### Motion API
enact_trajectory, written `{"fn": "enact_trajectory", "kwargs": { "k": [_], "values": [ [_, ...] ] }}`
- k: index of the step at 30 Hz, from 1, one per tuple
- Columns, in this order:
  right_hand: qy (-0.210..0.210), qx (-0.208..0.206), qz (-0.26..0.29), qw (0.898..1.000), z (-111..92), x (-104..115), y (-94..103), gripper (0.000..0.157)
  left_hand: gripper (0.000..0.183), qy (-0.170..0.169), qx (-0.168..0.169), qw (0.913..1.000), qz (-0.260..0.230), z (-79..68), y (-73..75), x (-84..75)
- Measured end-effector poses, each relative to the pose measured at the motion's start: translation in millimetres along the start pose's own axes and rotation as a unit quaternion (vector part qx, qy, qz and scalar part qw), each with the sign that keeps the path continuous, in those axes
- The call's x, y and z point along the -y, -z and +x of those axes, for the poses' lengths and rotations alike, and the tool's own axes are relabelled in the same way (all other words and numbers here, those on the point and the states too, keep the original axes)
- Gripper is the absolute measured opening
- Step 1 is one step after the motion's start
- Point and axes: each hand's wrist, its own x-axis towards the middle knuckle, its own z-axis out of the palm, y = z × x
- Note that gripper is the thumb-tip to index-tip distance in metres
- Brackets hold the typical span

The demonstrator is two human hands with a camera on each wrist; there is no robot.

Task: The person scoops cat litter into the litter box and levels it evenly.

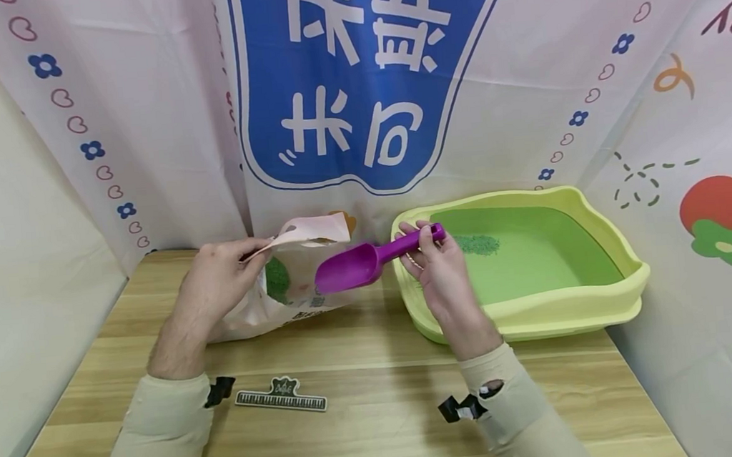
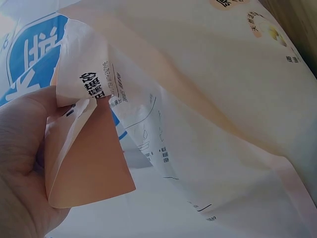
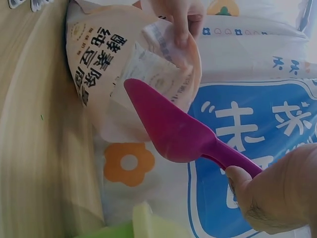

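Observation:
My left hand (image 1: 221,276) pinches the torn top edge of a pale pink cat litter bag (image 1: 320,297), which leans on the table with its mouth open. Green litter (image 1: 277,278) shows inside it. In the left wrist view the bag's folded flap (image 2: 94,153) lies between thumb and fingers. My right hand (image 1: 440,273) grips the handle of a purple scoop (image 1: 350,267), held in the air between the bag and the litter tray. The scoop's bowl points left toward the bag's opening, and no litter is visible in it.
A light green litter tray (image 1: 566,309) stands at the right, with a small patch of green litter (image 1: 478,244) on its floor. A clip with a piano-key pattern (image 1: 281,396) lies near the table's front. Behind hangs a printed cloth (image 1: 493,125).

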Motion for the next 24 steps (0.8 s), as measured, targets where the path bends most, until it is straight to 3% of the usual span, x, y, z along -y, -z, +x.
{"fn": "enact_trajectory", "kwargs": {
  "k": [11,24],
  "values": [
    [0.024,-0.003,0.005,1.000,-4.8,-26.2,-13.5,0.020,0.024,0.003,0.011,0.9999,-0.003,0.5,-0.4,-2.5],
    [0.022,-0.006,-0.025,0.999,-4.4,-53.9,-19.5,0.031,0.024,0.007,0.034,0.9994,0.002,0.9,-1.5,-3.1]
  ]
}}
